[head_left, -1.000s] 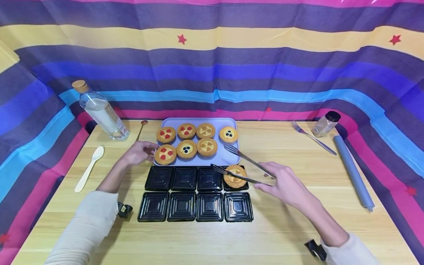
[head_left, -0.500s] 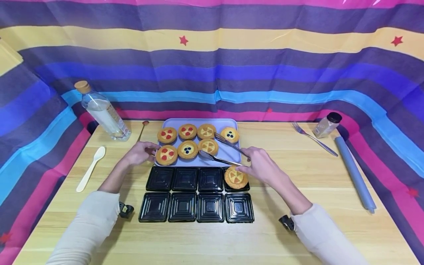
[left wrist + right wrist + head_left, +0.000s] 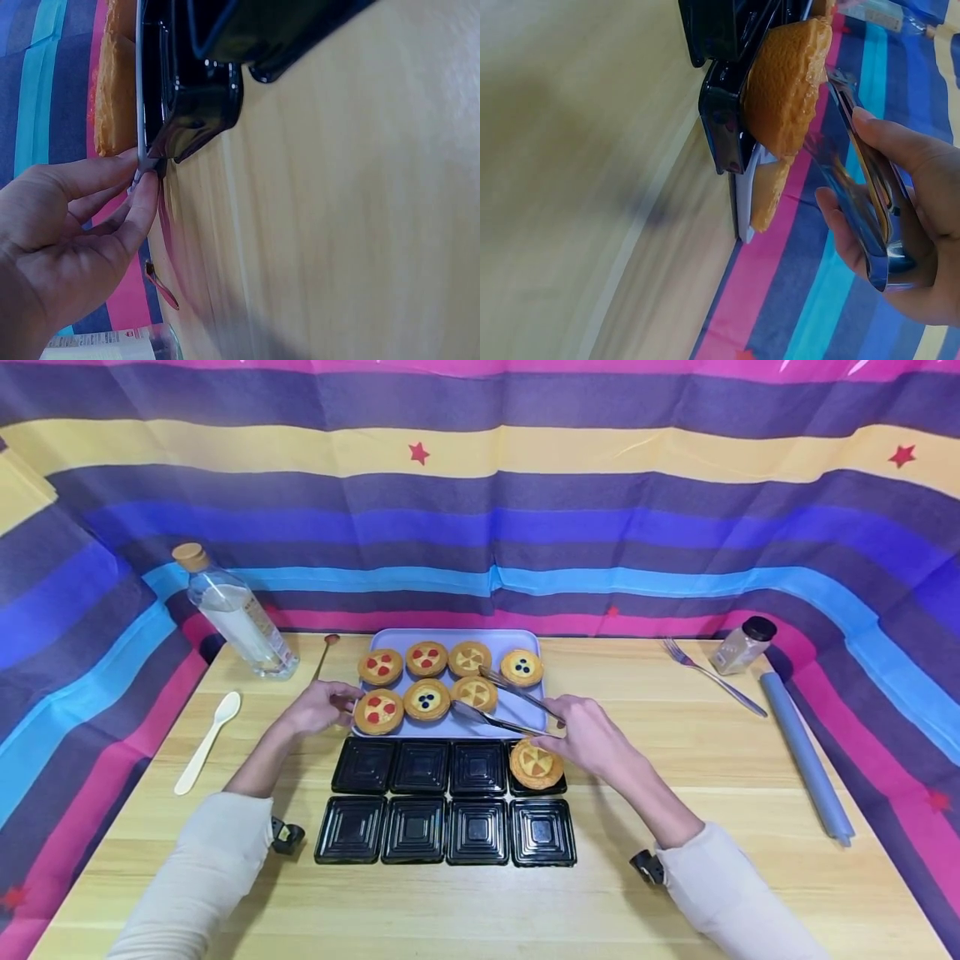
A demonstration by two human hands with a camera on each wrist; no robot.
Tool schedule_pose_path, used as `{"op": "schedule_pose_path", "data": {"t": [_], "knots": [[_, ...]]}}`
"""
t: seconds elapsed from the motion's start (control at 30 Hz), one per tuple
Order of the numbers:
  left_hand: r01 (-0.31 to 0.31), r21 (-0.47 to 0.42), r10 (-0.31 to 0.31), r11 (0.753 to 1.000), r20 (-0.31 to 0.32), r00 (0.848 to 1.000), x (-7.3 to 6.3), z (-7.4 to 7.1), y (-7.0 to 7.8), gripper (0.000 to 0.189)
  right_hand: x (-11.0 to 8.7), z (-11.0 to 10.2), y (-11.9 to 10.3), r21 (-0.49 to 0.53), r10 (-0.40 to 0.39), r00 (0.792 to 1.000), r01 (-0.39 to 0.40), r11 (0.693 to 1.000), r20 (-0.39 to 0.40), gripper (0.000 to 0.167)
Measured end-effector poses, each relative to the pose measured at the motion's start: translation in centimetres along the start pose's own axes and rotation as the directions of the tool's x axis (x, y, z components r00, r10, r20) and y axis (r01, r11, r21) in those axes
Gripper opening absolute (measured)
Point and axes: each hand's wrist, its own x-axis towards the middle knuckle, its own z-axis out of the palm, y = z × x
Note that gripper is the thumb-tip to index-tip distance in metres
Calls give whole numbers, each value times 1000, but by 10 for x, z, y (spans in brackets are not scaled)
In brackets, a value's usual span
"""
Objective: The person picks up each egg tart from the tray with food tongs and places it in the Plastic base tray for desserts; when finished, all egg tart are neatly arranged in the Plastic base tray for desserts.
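Note:
My left hand (image 3: 318, 707) pinches the left front corner of the lilac tray (image 3: 534, 720) between thumb and fingers, as the left wrist view shows. Several round tarts sit on the tray, topped with red pieces, blueberries or pale wedges. Metal tongs (image 3: 885, 202) are in my right hand (image 3: 588, 727), thumb on one arm and fingers on the other. Their spread tips straddle the front wedge-topped tart (image 3: 474, 692) near its right side. Another wedge-topped tart (image 3: 536, 763) stands in the back right black plastic container (image 3: 557, 788), below my right hand.
Two rows of square black containers (image 3: 477, 832) line up before the tray. On the left are a tilted-looking bottle (image 3: 243, 625), a cream spoon (image 3: 207, 743) and a thin brown-tipped spoon (image 3: 326, 653). A fork (image 3: 712, 675), black-lidded jar (image 3: 742, 645) and grey roll (image 3: 804, 756) lie right.
My right hand has moved left and away from me with the tongs, from the tart in the container to the front wedge-topped tart on the tray. My left hand stays at the tray.

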Motion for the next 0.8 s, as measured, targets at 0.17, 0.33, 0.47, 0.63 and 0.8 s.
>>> {"op": "schedule_pose_path", "data": {"t": [0.17, 0.33, 0.47, 0.63, 0.8], "knots": [[11, 3, -11, 1000, 5, 1000, -3, 0, -3, 52, -11, -3, -1, 1, -7, 1000, 7, 1000, -11, 56], [5, 1, -5, 1000, 6, 1000, -1, 1, -2, 52, -27, -9, -7, -18, -47, 998, 46, 999, -40, 58], [2, 4, -2, 1000, 3, 1000, 0, -1, 1, 53, -44, -14, -12, -21, -71, 997, 70, 997, -36, 57], [-6, 0, 6, 1000, 8, 1000, 2, -1, 3, 53, -65, -16, -15, -45, -72, 997, 71, 996, -18, 57], [13, 9, -13, 1000, 8, 1000, 3, -1, 3, 52, -77, -13, -16, -41, -78, 997, 78, 996, 12, 58]]}}
